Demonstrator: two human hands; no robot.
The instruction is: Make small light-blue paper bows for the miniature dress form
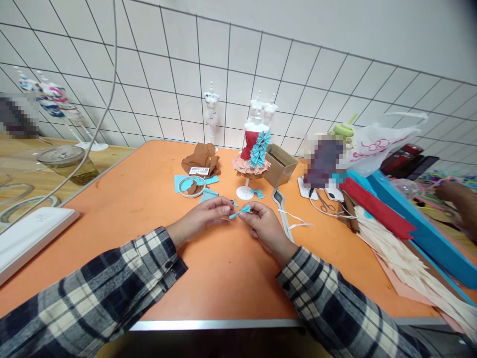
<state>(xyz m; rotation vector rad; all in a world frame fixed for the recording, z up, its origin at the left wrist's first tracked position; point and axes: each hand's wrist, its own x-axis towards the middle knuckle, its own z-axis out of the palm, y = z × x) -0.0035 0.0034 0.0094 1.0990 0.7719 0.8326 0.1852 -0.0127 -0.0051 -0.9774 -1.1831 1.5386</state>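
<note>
My right hand [266,226] pinches a small light-blue bow [245,209] between thumb and fingertips, above the orange table. Close to the bow's left end is my left hand [206,216], its thumb and fingers drawn together. A tiny dark spot shows at those fingertips; I cannot make out what it is. Another light-blue bow [258,194] lies just beyond, by the base of a white stand. On that stand a small dress form [251,146] wears a red bodice, a column of blue bows and a peach ruffled skirt.
Left of the form lie a tape roll [181,188], blue pieces and crumpled brown material [201,158]. A cardboard box [281,166] stands behind. Rightward are a grey zipper-like strip [280,206], scissors [327,205], a cable and coloured sheets [380,209]. A white device [37,238] sits left.
</note>
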